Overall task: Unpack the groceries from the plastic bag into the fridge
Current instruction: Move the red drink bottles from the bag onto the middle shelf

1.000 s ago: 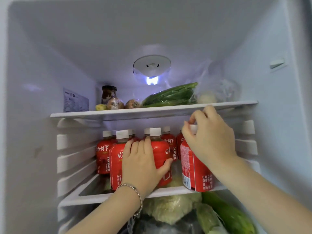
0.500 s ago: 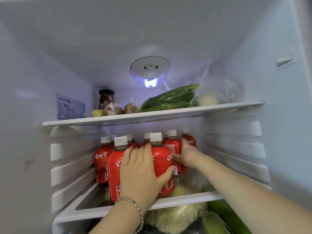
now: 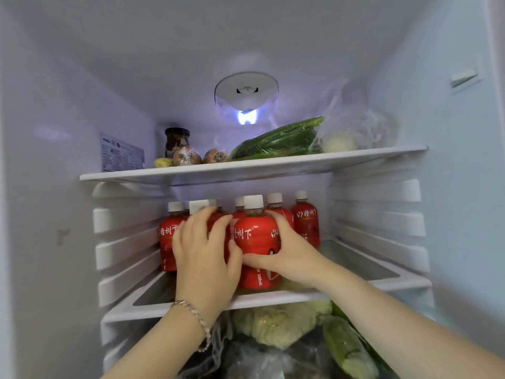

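1. The fridge [image 3: 54, 105] is open, and its middle shelf [image 3: 273, 299] carries the drinks.
2. The red bottles [image 3: 304, 222] stand in a tight group on the left and middle of that shelf. All are upright, with their long axes vertical and their white caps pointing up.
3. The front bottle [image 3: 255, 236] stands nearest the shelf's front rim with its label facing out.
4. The right hand [image 3: 292, 255] grips the front bottle, thumb across its front and fingers round its right side. Half a second ago it was reaching deep to a bottle at the back right.
5. The left hand [image 3: 203, 258] curls its fingers over the neighbour bottle [image 3: 197, 206], just left of the front one. It has shifted left since then, though its thumb still touches the front bottle.
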